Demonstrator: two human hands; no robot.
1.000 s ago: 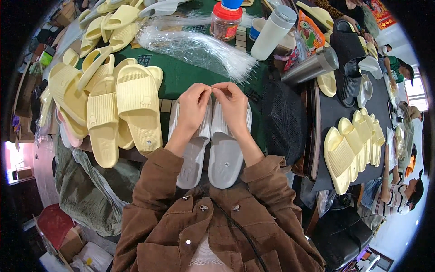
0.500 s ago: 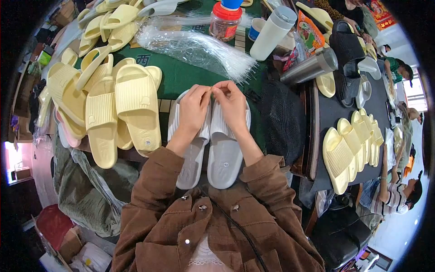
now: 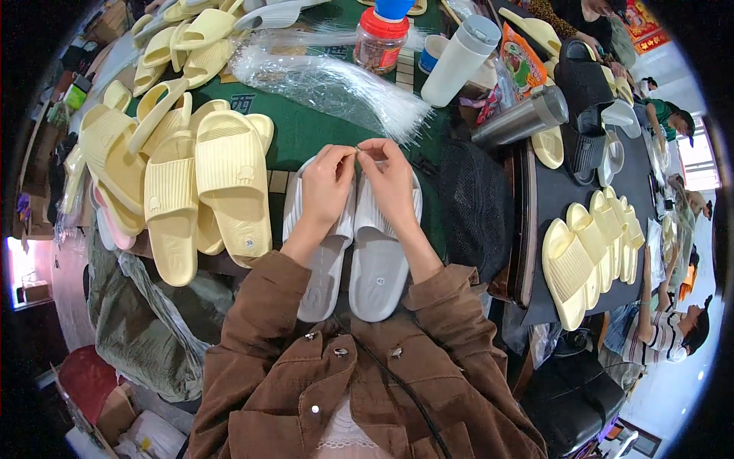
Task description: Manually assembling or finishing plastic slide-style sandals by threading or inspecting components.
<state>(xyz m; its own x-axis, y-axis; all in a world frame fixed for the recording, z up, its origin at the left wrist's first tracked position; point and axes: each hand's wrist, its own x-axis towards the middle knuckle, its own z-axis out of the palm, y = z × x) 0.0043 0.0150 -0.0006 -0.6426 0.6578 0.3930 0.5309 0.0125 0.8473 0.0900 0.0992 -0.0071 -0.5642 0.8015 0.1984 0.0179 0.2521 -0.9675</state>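
Note:
A pair of grey slide slippers, the left slipper (image 3: 321, 281) and the right slipper (image 3: 378, 274), sits side by side with toes pointing away from me. Above their ribbed straps, my left hand (image 3: 326, 187) and my right hand (image 3: 391, 183) meet fingertip to fingertip. Both hands are closed in a pinch, and whatever lies between the fingertips is too small to make out. My hands cover much of both straps. Beyond them, a bundle of thin clear plastic strands (image 3: 401, 111) lies on a plastic bag over the green table mat (image 3: 302, 141).
Cream slippers (image 3: 233, 172) are piled to the left. At the far side stand a red-lidded jar (image 3: 379, 42) and a white bottle (image 3: 461, 61); a steel flask (image 3: 524, 116) lies to their right. Black mesh (image 3: 474, 203) borders a dark table with a row of cream slippers (image 3: 569, 268). Other people sit farther right.
Almost nothing differs. My fingertips stay pinched together over the grey slippers, and the whole picture has shifted very slightly.

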